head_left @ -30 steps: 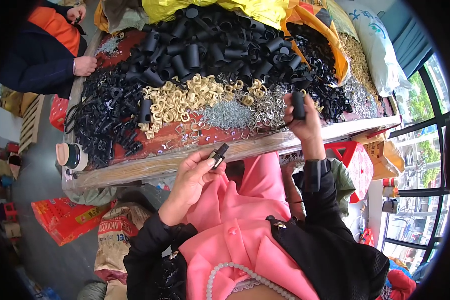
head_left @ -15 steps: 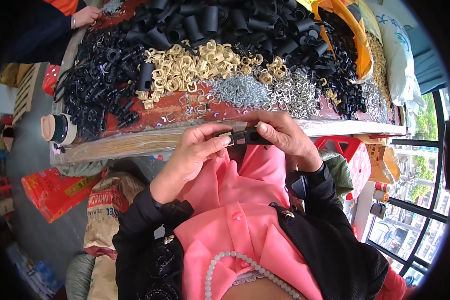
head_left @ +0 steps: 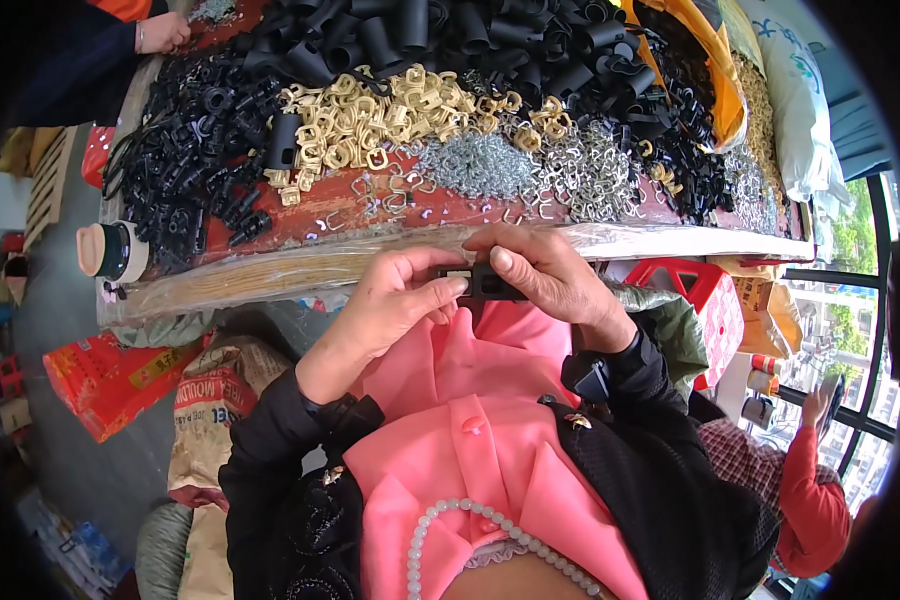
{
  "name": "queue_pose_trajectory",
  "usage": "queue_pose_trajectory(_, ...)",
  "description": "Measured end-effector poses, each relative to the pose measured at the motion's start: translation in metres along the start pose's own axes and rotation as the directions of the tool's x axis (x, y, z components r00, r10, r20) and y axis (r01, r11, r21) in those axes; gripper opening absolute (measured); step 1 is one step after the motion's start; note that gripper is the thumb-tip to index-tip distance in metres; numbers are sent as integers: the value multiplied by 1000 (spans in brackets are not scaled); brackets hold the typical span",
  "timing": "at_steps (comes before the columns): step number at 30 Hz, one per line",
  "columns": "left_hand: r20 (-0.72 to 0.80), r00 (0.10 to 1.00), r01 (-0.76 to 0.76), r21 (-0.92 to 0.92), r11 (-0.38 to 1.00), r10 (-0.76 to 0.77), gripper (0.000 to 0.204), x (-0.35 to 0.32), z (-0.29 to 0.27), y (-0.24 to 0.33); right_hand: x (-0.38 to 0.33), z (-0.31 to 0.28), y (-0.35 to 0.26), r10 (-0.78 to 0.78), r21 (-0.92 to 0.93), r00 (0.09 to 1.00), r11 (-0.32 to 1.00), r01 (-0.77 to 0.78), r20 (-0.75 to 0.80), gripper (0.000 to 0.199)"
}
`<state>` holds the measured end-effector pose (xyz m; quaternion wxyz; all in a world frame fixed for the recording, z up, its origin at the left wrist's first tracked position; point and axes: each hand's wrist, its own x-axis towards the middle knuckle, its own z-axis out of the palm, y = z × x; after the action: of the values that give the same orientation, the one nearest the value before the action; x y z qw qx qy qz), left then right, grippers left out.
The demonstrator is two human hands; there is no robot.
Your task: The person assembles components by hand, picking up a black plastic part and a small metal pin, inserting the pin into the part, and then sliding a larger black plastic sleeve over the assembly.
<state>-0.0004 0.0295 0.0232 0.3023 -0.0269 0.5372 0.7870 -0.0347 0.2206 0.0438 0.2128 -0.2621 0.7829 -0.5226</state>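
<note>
Far right, an orange sack (head_left: 722,70) holds black plastic pieces. On the table (head_left: 370,262) lie heaps of black plastic tubes (head_left: 450,40) and brass-coloured metal loops (head_left: 370,115). At the near edge, your left hand (head_left: 395,305) and right hand (head_left: 545,275) pinch a small black plastic tube (head_left: 488,284) between fingertips, thumbs meeting.

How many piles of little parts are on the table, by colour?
Black plastic piles: 2, the other being the black tubes
Yellow pile: 1
Silver metal piles: 2, the other of bigger clips
Total: 5
</note>
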Motion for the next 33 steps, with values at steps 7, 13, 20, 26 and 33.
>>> queue_pose_trajectory(7,36,999,-34,25,999,33,24,-7,11,-1,-16,11,1,131,116,990,985,-124,-51,44)
queue_pose_trajectory(13,65,997,51,17,999,-52,23,-5,5,-1,-22,23,-5,63,-65,988,995,-73,-142,40)
queue_pose_trajectory(20,46,988,151,-86,985,-148,22,2,3,-1,-11,22,-4,155,38,981,988,-152,-112,37)
queue_pose_trajectory(26,32,997,75,-82,994,-73,25,10,-3,7,-3,20,5,-64,-26,987,998,61,-147,47)
queue_pose_trajectory(33,-5,999,-38,-150,988,38,28,6,8,7,-8,26,12,-341,33,939,939,342,-46,89)
